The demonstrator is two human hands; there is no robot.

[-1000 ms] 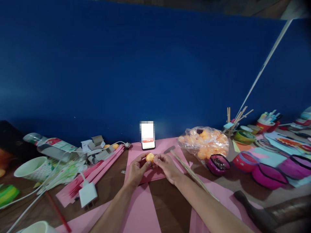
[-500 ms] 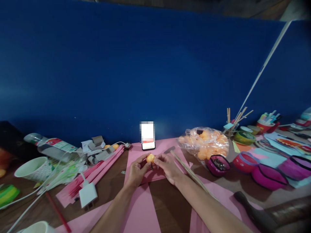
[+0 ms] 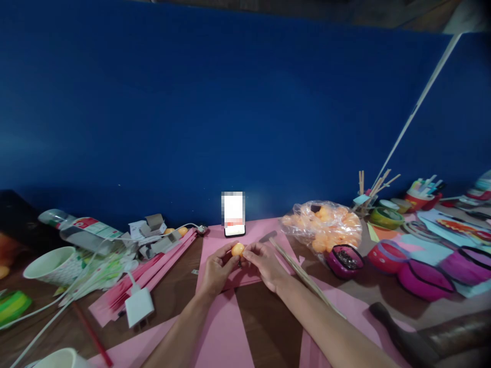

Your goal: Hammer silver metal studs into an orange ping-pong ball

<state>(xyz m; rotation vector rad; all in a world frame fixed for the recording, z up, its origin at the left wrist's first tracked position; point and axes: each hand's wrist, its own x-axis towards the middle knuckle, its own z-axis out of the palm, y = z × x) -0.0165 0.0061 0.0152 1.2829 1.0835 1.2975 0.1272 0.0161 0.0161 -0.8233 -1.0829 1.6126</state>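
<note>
Over the pink paper (image 3: 261, 235) in the middle, a small shiny orange ball (image 3: 238, 249) is held up between both hands. My left hand (image 3: 219, 265) is closed, its thumb and fingers pinching the ball from the left and below. From the right, my right hand (image 3: 264, 259) is closed too, with its fingertips pressed together at the ball's side. Something small and dark shows just under the ball, too small to name. Behind the hands stands a lit phone (image 3: 234, 232), its screen mostly blurred out.
On the right lie a clear bag of orange balls (image 3: 330, 225), a magenta bowl of small metal bits (image 3: 345, 261), thin sticks (image 3: 303, 273) and a dark-handled tool (image 3: 399, 327). On the left are a white charger (image 3: 138, 307), a plastic bottle (image 3: 90, 232), a cup (image 3: 53, 266) and cables.
</note>
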